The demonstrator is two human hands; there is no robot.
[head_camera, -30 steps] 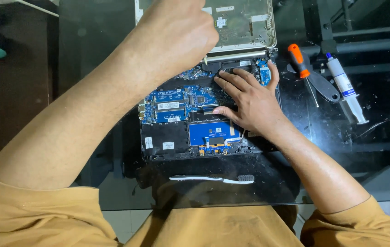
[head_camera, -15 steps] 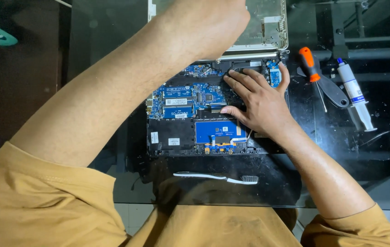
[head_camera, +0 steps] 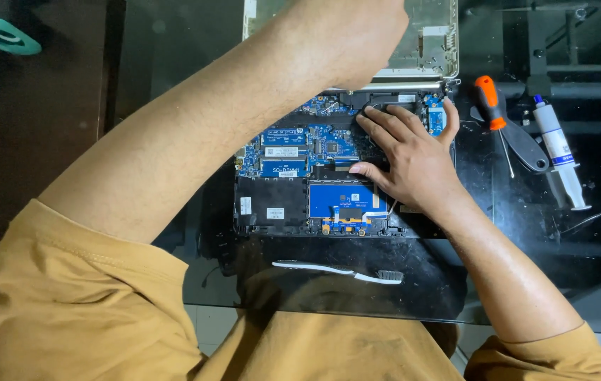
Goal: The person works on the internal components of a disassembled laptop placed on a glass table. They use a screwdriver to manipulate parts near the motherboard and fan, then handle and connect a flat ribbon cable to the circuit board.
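The right hand (head_camera: 410,159) lies flat, fingers spread, inside the opened black laptop base (head_camera: 293,204), its fingertips (head_camera: 374,120) pressing on the dark strip just below the hinge and its thumb resting beside the blue circuit board (head_camera: 300,144). The left hand (head_camera: 357,35) reaches across to the far edge of the base, where the grey laptop lid panel (head_camera: 431,42) stands; whether its fingers are curled around that panel or loose cannot be told, since only the back of the hand and wrist show. The laptop base sits on the dark glass table (head_camera: 166,56), and holds the blue circuit board, two black covered sections and a smaller blue touchpad board (head_camera: 346,201) toward the near edge. Just in front of the base lies a white toothbrush with dark bristles (head_camera: 339,269). To the right of the right hand, an orange-handled screwdriver (head_camera: 492,113) lies beside a white plastic syringe tube (head_camera: 558,152). Well apart at far left rests a teal round ring (head_camera: 1,34).
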